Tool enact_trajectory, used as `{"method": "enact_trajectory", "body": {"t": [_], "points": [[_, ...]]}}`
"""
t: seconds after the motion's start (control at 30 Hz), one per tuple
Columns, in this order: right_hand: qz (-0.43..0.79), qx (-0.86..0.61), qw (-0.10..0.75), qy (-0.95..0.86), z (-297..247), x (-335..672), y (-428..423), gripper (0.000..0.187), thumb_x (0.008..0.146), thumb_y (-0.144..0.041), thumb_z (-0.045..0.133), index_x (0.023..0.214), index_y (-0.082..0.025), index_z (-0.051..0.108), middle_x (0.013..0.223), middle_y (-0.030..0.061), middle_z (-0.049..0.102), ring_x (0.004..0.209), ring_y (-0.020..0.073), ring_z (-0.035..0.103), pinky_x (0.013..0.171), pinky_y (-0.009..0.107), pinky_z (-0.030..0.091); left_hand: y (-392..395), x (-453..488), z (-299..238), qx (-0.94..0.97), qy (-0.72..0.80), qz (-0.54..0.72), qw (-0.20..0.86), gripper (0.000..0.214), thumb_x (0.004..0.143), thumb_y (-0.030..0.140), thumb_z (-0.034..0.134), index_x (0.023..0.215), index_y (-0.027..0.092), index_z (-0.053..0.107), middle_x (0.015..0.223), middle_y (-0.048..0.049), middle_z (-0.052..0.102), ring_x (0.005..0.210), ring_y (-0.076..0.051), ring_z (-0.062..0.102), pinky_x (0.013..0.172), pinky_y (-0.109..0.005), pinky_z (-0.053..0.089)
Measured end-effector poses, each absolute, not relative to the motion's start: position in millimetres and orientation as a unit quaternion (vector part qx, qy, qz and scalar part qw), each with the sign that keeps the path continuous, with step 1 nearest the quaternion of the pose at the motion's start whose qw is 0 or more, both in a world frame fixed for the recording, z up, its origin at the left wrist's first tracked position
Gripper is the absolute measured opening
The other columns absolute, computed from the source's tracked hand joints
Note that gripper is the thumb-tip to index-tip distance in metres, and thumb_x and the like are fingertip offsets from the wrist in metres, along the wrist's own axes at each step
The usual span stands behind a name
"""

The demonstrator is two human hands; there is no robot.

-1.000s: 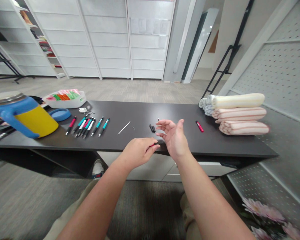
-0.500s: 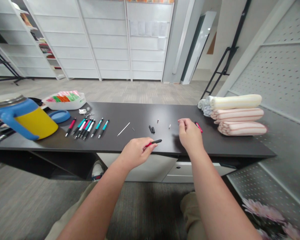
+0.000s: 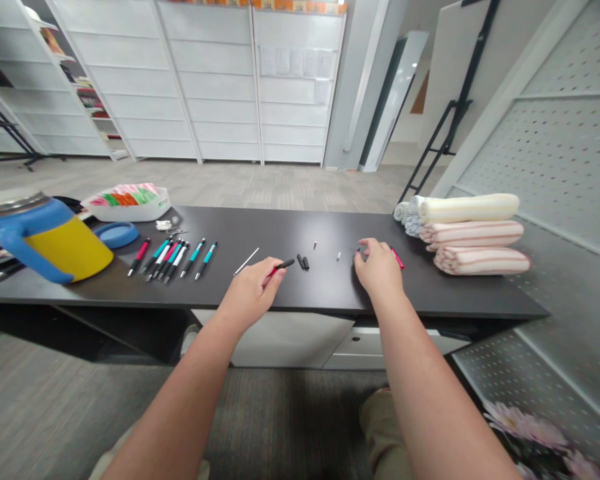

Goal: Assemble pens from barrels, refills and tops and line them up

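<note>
My left hand (image 3: 250, 288) is closed around a red and black pen part (image 3: 283, 265), its dark end pointing right above the desk. Under and behind that hand lies a thin white pen refill (image 3: 246, 261). My right hand (image 3: 379, 268) is pinched low over the desk; a tiny dark piece shows at its fingertips, too small to name. Just right of it lies a red pen part (image 3: 397, 258), partly hidden. Between the hands are two short black pieces (image 3: 303, 262), a small pinkish piece (image 3: 315, 245) and a small white piece (image 3: 339, 256).
Several red, teal and white pens (image 3: 173, 260) lie on the dark desk (image 3: 325, 293) at left. Beyond them stand a blue-yellow mug (image 3: 73, 247), a blue lid (image 3: 117, 235) and a white basket (image 3: 130, 212). Rolled towels (image 3: 480, 233) are stacked at right.
My left hand has moved left with the pen part and now covers the tiny spring-like piece by the refill. My right hand has shifted slightly, its fingertips now around a tiny dark piece.
</note>
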State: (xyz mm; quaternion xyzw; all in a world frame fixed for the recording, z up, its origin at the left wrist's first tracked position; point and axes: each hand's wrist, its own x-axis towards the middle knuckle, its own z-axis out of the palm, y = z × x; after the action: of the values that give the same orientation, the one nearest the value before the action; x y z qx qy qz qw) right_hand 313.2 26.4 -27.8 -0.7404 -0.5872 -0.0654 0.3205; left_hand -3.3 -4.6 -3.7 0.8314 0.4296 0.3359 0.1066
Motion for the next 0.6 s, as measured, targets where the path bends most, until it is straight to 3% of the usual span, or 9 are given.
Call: {"method": "enact_trajectory", "body": {"t": [0.3,0.6], "points": [[-0.070,-0.732,0.297,-0.609,-28.9,317.9,33.2,0.022,0.092,-0.023,0.059,0.110,-0.020,0.071,0.100,0.0098,0.072,0.095,0.0268,0.067,0.084,0.037,0.050,-3.6,3.3,-8.9,0.852,0.422,0.300,0.076,0.027,0.109,0.038,0.044,0.106,0.022,0.065,0.092,-0.0039,0.072,0.087,-0.022,0.068,0.078,-0.032,0.045],[-0.066,-0.738,0.298,-0.601,-28.6,319.3,35.0,0.020,0.092,-0.024,0.062,0.109,-0.019,0.073,0.100,0.0095,0.075,0.096,0.0256,0.069,0.086,0.036,0.050,-3.5,4.3,-8.4,0.856,0.429,0.281,0.073,0.027,0.109,0.038,0.044,0.103,0.021,0.064,0.092,-0.0042,0.071,0.086,-0.022,0.067,0.078,-0.034,0.043]]}}
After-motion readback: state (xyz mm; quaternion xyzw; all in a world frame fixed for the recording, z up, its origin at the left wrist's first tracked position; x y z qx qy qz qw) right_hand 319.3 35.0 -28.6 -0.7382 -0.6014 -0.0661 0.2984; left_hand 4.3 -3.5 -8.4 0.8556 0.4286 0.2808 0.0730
